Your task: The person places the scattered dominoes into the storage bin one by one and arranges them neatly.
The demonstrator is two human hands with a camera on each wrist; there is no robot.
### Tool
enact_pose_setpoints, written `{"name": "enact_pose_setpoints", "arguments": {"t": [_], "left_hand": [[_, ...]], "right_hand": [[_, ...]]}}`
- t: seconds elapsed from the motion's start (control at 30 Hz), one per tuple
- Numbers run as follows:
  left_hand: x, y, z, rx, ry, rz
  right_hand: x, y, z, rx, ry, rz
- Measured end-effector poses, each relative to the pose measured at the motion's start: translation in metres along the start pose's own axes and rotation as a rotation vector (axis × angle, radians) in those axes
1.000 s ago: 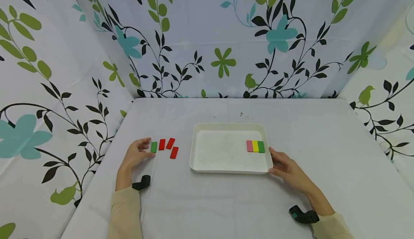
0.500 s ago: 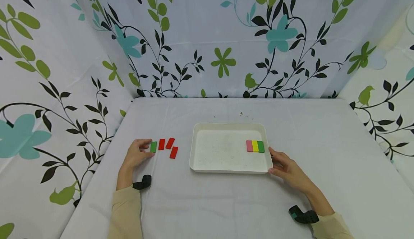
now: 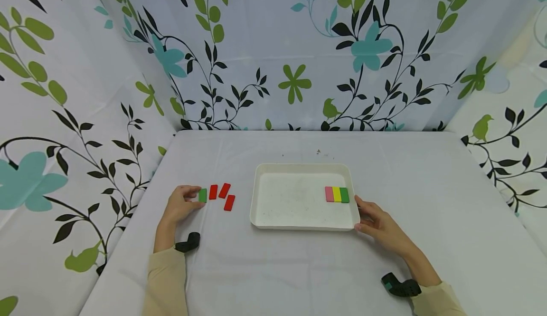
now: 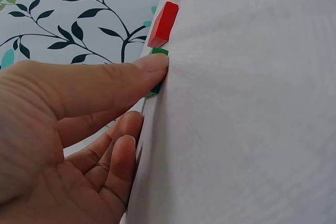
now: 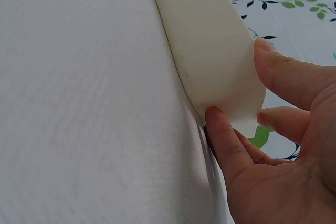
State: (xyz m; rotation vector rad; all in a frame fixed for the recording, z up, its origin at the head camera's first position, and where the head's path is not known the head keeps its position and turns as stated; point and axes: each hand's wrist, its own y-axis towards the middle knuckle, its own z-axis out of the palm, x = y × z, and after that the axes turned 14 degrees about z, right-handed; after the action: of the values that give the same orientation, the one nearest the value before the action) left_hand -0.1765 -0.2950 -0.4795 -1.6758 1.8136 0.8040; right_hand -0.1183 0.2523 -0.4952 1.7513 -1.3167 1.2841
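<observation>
At the left of the table, my left hand (image 3: 180, 203) pinches a small green block (image 3: 202, 195) between thumb and fingers. In the left wrist view the thumb covers much of this green block (image 4: 157, 53). Just right of it lie three red blocks, the nearest red block (image 3: 213, 192) standing almost parallel to it. My right hand (image 3: 381, 221) holds the near right corner of a shallow cream tray (image 3: 299, 227), its thumb and fingers spread against the corner. Inside the tray a pink block (image 3: 329, 194), a yellow block (image 3: 337, 194) and a green block sit side by side along the right wall.
A white cloth covers the table (image 3: 273, 273). Patterned curtains (image 3: 273, 45) with leaves and flowers enclose the back and both sides. A few dark crumbs (image 3: 318, 152) lie behind the tray. Black devices are strapped to both wrists.
My left fingers have drawn slightly closer around the green block. The right hand, tray and other blocks hold their places.
</observation>
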Motion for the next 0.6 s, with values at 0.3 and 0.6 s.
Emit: {"name": "enact_pose_setpoints", "arguments": {"t": [0.3, 0.6], "left_hand": [[-0.0037, -0.0020, -0.0017, -0.028, -0.005, -0.037], [-0.0017, -0.0014, -0.0064, -0.085, -0.086, -0.054]], "right_hand": [[-0.0006, -0.0004, 0.0003, 0.004, 0.005, 0.005], [-0.0002, -0.0004, -0.0002, 0.004, 0.007, 0.007]]}}
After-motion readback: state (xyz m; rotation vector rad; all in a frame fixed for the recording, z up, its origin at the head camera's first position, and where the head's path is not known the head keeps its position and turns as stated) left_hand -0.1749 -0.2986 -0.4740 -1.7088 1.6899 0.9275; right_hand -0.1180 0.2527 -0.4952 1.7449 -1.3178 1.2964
